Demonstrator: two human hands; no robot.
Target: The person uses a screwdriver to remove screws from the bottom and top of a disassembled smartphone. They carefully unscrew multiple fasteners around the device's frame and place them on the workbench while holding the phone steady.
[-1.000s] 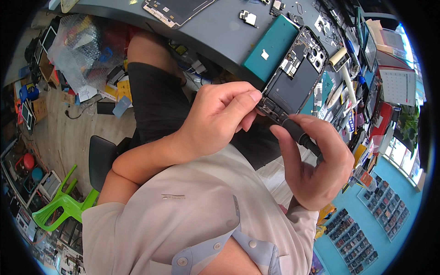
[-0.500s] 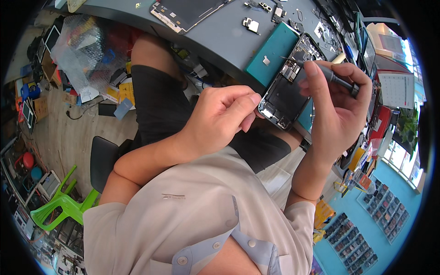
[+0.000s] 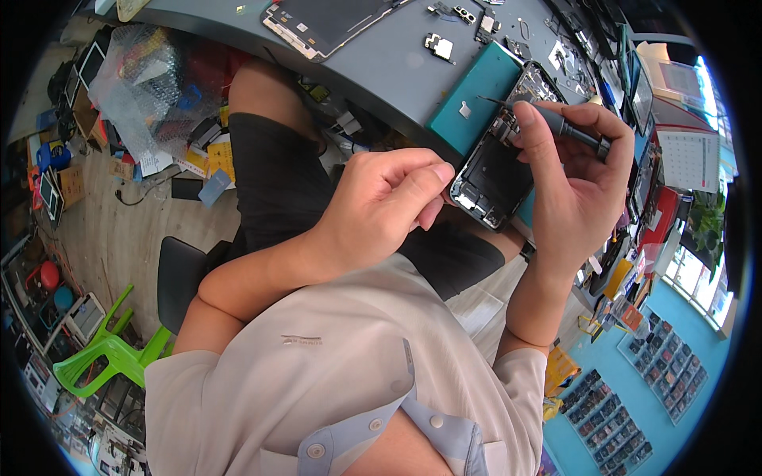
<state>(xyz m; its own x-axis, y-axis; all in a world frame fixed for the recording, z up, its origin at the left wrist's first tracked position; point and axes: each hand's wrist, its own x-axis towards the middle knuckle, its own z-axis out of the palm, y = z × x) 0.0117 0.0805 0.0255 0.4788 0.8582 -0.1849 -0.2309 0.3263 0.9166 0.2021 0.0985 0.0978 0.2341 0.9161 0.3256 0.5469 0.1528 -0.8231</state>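
My left hand (image 3: 381,208) is closed at the lower corner of an opened black phone (image 3: 482,186), pinching its edge. The phone leans along a teal block (image 3: 476,87) at the desk's edge, its boards and battery bay exposed. My right hand (image 3: 575,178) is wrapped round a dark screwdriver (image 3: 579,135), whose thin tip points left over the phone's upper inner parts and the block's right side. A small silver plate (image 3: 465,110) lies on the block.
The grey desk (image 3: 381,83) carries a detached screen (image 3: 317,24), small phone parts (image 3: 439,47) and cluttered tools at right. My knees are under its edge. A green chair (image 3: 95,361) stands at lower left; bubble wrap (image 3: 135,79) and piled items lie at upper left.
My right hand with the screwdriver has moved up from the phone's lower end to its upper part, then shifted slightly left. My left hand has stayed at the lower corner.
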